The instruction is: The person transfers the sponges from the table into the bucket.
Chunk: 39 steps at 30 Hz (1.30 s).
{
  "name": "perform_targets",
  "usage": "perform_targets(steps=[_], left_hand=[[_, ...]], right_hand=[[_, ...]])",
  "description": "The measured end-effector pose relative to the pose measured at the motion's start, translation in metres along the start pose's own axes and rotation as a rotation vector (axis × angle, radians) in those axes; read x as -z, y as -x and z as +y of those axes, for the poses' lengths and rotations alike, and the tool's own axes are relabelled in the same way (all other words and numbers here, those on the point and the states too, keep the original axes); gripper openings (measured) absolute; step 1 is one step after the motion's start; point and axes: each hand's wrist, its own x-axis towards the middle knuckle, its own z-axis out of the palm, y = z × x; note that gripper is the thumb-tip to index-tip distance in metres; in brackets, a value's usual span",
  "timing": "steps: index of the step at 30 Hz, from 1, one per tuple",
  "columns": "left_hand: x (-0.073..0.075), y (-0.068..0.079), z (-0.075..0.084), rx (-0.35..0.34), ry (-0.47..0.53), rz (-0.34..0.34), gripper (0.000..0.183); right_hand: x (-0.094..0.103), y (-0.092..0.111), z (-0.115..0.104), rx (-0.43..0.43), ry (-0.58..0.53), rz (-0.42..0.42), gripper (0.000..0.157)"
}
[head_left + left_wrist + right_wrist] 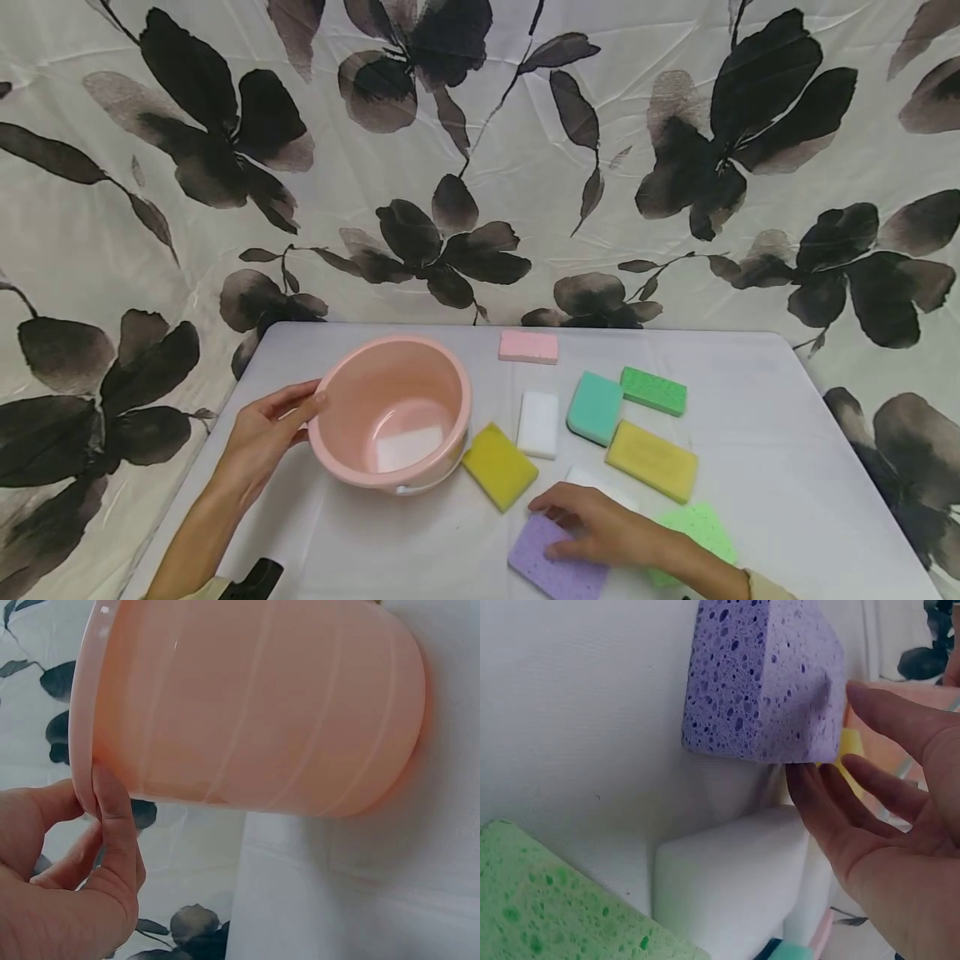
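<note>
My left hand (258,437) pinches the rim of a pink plastic bucket (352,392) between thumb and fingers at its left side. A pale rectangular patch shows on the bucket's floor; I cannot tell whether it is an object or light. My right hand (592,521) bends over a purple sponge (551,567) near the table's front. Its thumb lies at the sponge's upper face and its fingertips go behind one edge, partly hidden in the right wrist view. A light green sponge (701,533) lies partly under the right forearm, and a white sponge (727,870) beside that hand.
On the white table (390,542) lie a yellow sponge (501,467), a white block (537,425), a pink one (528,347), a teal sponge (596,408), a green sponge (654,391) and another yellow sponge (651,460). A floral cloth (570,192) hangs behind.
</note>
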Motion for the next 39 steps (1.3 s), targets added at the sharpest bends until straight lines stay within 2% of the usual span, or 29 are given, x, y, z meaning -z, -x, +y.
perform_targets(steps=[7, 10, 13, 15, 20, 23, 39], left_hand=[[-0.001, 0.001, 0.0, 0.001, 0.007, -0.012, 0.069], [-0.002, 0.001, -0.001, 0.005, 0.009, -0.013, 0.069], [-0.002, 0.001, -0.001, 0.008, 0.01, -0.014, 0.069], [-0.002, 0.001, -0.002, 0.007, 0.012, -0.014, 0.069], [-0.002, 0.001, -0.002, 0.001, 0.012, -0.009, 0.069], [-0.002, 0.002, -0.002, 0.001, 0.006, -0.01, 0.07], [0.001, 0.001, -0.005, 0.0, -0.001, -0.003, 0.071]], right_hand=[[-0.001, 0.002, -0.007, -0.11, 0.154, -0.107, 0.055], [-0.002, 0.003, -0.008, -0.087, 0.193, -0.121, 0.052], [-0.002, 0.003, -0.008, -0.066, 0.181, -0.11, 0.048], [-0.002, 0.003, -0.008, -0.084, 0.145, -0.109, 0.047], [0.003, 0.0, -0.01, -0.151, -0.044, -0.114, 0.041], [0.007, 0.001, -0.012, -0.151, -0.125, -0.105, 0.038], [0.025, -0.001, -0.017, -0.171, -0.307, -0.012, 0.04]])
